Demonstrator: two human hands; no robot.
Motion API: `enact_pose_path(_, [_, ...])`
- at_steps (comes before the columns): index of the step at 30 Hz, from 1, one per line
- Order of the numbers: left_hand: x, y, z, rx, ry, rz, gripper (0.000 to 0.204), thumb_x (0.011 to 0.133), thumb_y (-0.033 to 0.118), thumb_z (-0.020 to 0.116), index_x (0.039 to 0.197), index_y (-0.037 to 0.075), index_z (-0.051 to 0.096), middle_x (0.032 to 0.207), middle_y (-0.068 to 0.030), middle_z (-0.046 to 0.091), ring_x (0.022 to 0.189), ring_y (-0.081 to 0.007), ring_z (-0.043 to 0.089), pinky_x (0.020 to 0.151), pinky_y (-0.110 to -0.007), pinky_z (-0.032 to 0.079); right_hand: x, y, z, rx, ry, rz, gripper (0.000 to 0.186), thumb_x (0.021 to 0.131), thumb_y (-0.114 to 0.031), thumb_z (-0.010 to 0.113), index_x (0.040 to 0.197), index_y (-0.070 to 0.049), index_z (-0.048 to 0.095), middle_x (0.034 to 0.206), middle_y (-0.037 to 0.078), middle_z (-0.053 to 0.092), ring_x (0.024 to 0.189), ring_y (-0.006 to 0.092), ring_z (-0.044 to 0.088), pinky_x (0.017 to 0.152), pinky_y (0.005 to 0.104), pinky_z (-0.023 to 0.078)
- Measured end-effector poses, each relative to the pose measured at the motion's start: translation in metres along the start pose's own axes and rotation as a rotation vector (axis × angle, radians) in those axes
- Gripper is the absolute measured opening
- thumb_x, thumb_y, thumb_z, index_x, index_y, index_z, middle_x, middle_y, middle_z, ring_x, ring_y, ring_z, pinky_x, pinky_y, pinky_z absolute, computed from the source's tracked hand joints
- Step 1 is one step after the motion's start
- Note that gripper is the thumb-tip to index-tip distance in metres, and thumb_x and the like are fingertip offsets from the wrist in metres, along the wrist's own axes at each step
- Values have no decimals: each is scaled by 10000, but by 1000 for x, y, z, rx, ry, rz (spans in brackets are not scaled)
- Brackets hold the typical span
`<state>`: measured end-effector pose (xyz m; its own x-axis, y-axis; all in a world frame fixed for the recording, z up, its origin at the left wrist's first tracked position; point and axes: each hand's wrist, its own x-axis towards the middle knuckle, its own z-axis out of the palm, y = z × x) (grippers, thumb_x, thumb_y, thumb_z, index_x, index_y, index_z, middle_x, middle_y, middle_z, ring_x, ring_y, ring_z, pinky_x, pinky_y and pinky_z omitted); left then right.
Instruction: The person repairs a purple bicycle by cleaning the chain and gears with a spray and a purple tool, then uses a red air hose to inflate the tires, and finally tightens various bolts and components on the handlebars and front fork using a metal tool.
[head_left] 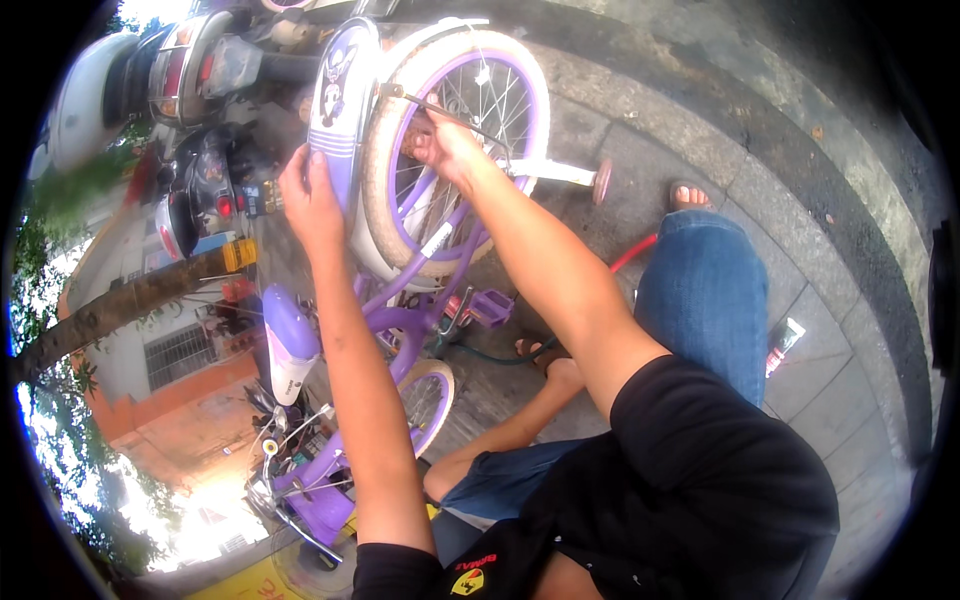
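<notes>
A purple child's bicycle (400, 340) lies at an angle before me, its white-tyred wheel (545, 95) at the top. My left hand (310, 185) is closed on the edge of a lilac panel (345, 95) with a cartoon figure, beside that wheel. My right hand (440, 145) reaches over the tyre to the spokes, fingers curled around a thin dark metal bar (485, 135); their exact grip is partly hidden. The lilac saddle (290, 335) is lower left, near my left forearm. A purple pedal (490, 307) shows between my arms.
Parked scooters (200, 70) and a tree trunk (120, 305) are at the left. A red hose (630, 250) runs behind my jeans-clad leg. A small tube (785, 345) lies on the pavement at the right, beside a kerb (800, 150). A white wheel support ends near my foot.
</notes>
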<state>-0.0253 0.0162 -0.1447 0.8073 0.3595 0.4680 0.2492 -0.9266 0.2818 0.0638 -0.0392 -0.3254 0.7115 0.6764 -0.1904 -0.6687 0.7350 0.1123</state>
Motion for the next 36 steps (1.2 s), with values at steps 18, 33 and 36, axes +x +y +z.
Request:
enact_pose_path(18, [2,-7,-3,-33,-14,-20,397,909,292,546,1185,8,580,1192,-145,553,1121,-246,528,970,-340,387,-8,-1,7,7,-34,28,226,998,-243,394,1105,-75,500,916,60,555,625,109,434,523,247,393])
enact_pose_path(33, [4,1,7,-51,45,-15,378,859,321,594,1124,53,627,1138,-151,586,1075,-287,557,941,-353,409,-2,-12,2,140,-77,-18,234,995,-191,394,1167,-56,479,968,68,585,633,106,476,525,223,426])
enact_pose_path(36, [0,-10,4,-20,65,17,380,853,346,595,1106,65,633,1137,-137,591,1084,-295,547,938,-361,409,-12,-5,8,117,-20,-17,251,999,-204,388,1184,-55,468,987,75,589,634,100,474,525,235,438])
